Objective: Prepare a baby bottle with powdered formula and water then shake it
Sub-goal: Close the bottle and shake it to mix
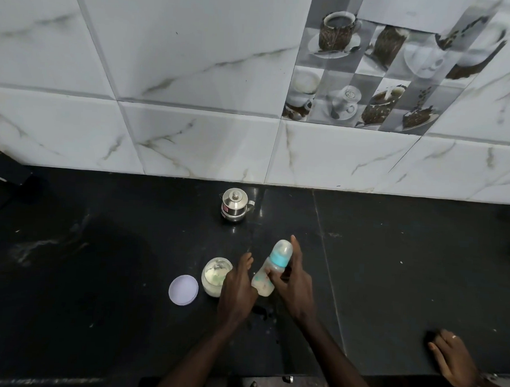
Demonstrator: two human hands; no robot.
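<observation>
A clear baby bottle (269, 272) with a blue collar and a clear cap is held tilted above the black counter (99, 259), its top pointing away from me. My right hand (295, 285) grips its middle, index finger stretched along the cap. My left hand (237, 292) lies against the bottle's lower left side with relaxed fingers; whether it grips is hidden. Pale milky liquid fills the bottle's bottom. An open jar of powdered formula (213, 275) stands just left of my left hand, with its round lilac lid (183, 289) flat on the counter beside it.
A small lidded steel pot (235, 204) stands near the tiled wall behind the bottle. Dark wet spots (262, 310) mark the counter under my hands. Another person's hand with a ring (452, 358) rests on the counter's front right edge.
</observation>
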